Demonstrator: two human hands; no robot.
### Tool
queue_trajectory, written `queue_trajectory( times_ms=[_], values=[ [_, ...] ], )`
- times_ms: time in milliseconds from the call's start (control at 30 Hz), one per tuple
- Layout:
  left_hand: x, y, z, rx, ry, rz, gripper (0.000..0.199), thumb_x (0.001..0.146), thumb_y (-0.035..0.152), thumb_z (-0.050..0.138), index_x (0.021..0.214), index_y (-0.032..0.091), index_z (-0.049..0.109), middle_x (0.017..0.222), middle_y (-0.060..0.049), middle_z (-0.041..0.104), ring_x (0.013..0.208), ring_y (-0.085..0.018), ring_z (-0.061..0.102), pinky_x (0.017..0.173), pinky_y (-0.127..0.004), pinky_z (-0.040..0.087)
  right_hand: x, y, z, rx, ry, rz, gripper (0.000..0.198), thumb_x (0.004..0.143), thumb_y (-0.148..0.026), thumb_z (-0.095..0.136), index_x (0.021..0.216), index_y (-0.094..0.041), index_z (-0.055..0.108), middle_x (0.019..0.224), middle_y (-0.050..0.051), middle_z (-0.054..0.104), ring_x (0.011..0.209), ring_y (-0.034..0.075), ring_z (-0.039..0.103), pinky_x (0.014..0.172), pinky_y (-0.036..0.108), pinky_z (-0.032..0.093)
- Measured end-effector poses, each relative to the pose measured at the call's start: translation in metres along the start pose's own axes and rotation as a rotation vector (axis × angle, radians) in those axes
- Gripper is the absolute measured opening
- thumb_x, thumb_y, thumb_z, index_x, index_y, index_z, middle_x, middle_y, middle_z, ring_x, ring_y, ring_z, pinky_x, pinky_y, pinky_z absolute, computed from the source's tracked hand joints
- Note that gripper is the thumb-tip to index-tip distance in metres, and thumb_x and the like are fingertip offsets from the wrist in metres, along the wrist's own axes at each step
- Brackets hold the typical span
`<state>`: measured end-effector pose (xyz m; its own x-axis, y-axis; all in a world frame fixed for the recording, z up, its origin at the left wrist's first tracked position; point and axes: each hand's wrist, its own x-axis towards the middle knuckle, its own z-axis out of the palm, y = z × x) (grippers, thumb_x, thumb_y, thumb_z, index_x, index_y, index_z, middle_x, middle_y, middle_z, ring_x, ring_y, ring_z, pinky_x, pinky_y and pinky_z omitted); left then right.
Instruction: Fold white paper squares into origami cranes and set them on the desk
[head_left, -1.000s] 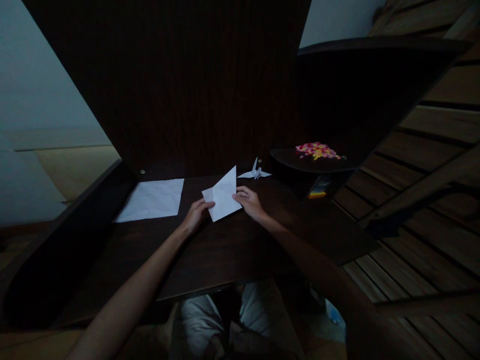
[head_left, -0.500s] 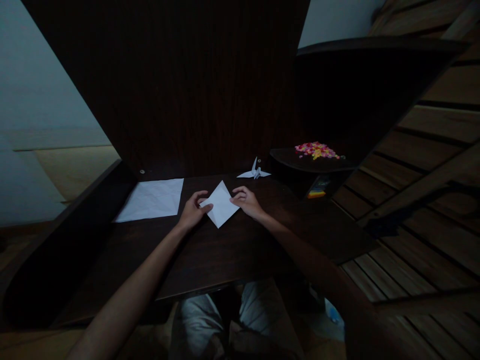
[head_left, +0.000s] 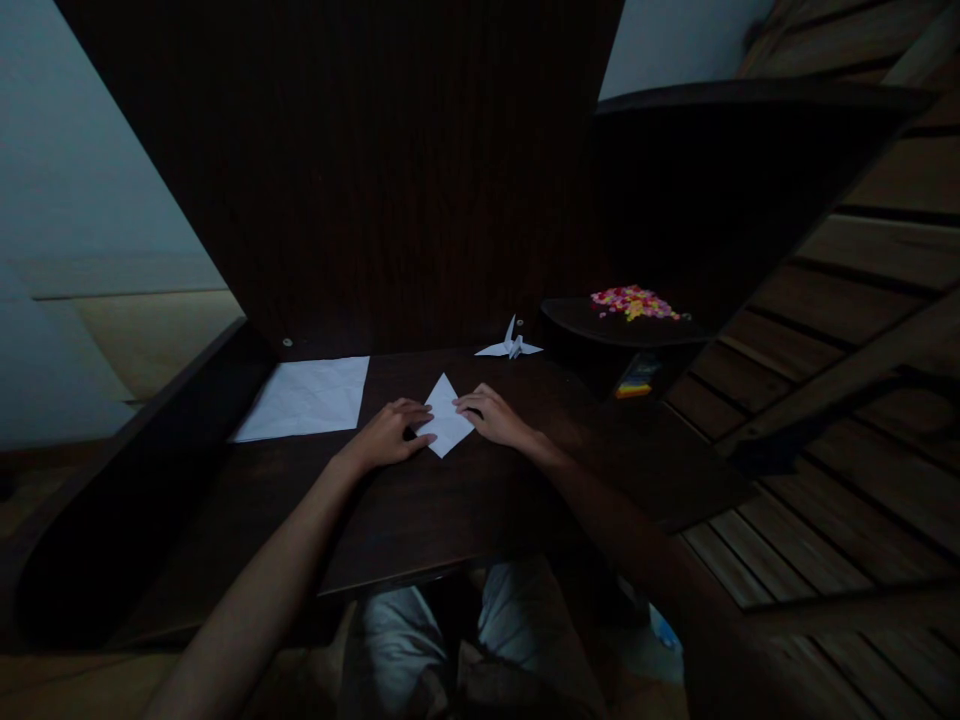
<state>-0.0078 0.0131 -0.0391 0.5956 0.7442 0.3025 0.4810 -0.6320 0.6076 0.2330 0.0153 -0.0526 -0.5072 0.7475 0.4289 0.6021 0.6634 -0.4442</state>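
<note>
A white folded paper in a diamond shape lies on the dark desk, one corner pointing away from me. My left hand holds its left side, thumb low and fingers higher on the sheet. At the right side my right hand grips the edge, its fingertips on the upper face; its thumb is hard to make out. Behind the paper, a white origami crane stands near the back panel. To the left of my left hand lie white paper sheets.
A curved corner shelf bears a heap of small pink, red and yellow pieces. Below it sits a small colourful box-like item. The desk's front edge is above my lap, and a raised side panel bounds the left.
The paper has come down flatter toward the desk and looks narrower. Both hands have moved inward over its sides, with the left fingers now lying on top of it.
</note>
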Motion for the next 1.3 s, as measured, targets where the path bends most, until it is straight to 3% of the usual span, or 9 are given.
queue_trajectory(
  times_ms=[100, 367, 533, 700, 867, 1300],
  values=[
    [-0.001, 0.001, -0.002, 0.013, -0.013, 0.006, 0.047, 0.063, 0.047, 0.075, 0.103, 0.022, 0.070, 0.118, -0.011, 0.064, 0.111, -0.031, 0.053, 0.102, -0.046, 0.033, -0.001, 0.001, 0.000, -0.006, -0.031, 0.013, 0.030, 0.083, -0.008, 0.050, 0.104, -0.021, 0.067, 0.115, 0.004, 0.066, 0.098, 0.020, 0.051, 0.088, 0.037, 0.042],
    [-0.005, 0.002, 0.003, 0.127, -0.116, 0.034, 0.068, 0.064, 0.051, 0.072, 0.122, 0.022, 0.056, 0.135, -0.013, 0.051, 0.128, -0.033, 0.039, 0.105, -0.048, 0.026, -0.002, -0.005, -0.001, -0.045, -0.172, 0.048, 0.042, 0.084, -0.015, 0.050, 0.125, -0.023, 0.057, 0.135, 0.005, 0.053, 0.115, 0.024, 0.042, 0.096, 0.048, 0.032],
    [-0.004, 0.006, 0.001, 0.008, -0.057, 0.006, 0.061, 0.061, 0.048, 0.076, 0.114, 0.023, 0.062, 0.128, -0.011, 0.058, 0.120, -0.032, 0.048, 0.104, -0.045, 0.030, -0.002, -0.007, -0.006, -0.011, -0.231, 0.049, 0.053, 0.078, -0.016, 0.058, 0.129, -0.029, 0.053, 0.138, 0.003, 0.049, 0.117, 0.025, 0.041, 0.098, 0.050, 0.029],
    [-0.001, 0.009, -0.003, 0.039, -0.057, -0.034, 0.044, 0.070, 0.048, 0.069, 0.106, 0.022, 0.068, 0.124, -0.010, 0.062, 0.113, -0.030, 0.056, 0.102, -0.042, 0.036, -0.003, -0.006, -0.012, -0.014, -0.275, 0.013, 0.063, 0.072, -0.024, 0.068, 0.132, -0.029, 0.049, 0.141, 0.005, 0.046, 0.118, 0.027, 0.040, 0.098, 0.052, 0.028],
    [-0.001, 0.004, -0.005, 0.118, -0.109, -0.025, 0.051, 0.066, 0.049, 0.071, 0.108, 0.020, 0.067, 0.125, -0.010, 0.060, 0.118, -0.029, 0.054, 0.104, -0.039, 0.037, -0.004, -0.004, -0.011, -0.029, -0.274, 0.002, 0.070, 0.069, -0.029, 0.072, 0.134, -0.030, 0.046, 0.142, 0.006, 0.045, 0.118, 0.027, 0.040, 0.098, 0.052, 0.027],
    [-0.004, 0.006, -0.007, -0.037, 0.009, -0.050, 0.036, 0.066, 0.042, 0.072, 0.096, 0.022, 0.071, 0.115, -0.008, 0.067, 0.108, -0.030, 0.061, 0.098, -0.038, 0.042, -0.001, -0.010, -0.016, 0.017, -0.301, 0.034, 0.059, 0.076, -0.028, 0.066, 0.132, -0.030, 0.048, 0.142, 0.004, 0.044, 0.118, 0.027, 0.040, 0.099, 0.053, 0.025]
  ],
)
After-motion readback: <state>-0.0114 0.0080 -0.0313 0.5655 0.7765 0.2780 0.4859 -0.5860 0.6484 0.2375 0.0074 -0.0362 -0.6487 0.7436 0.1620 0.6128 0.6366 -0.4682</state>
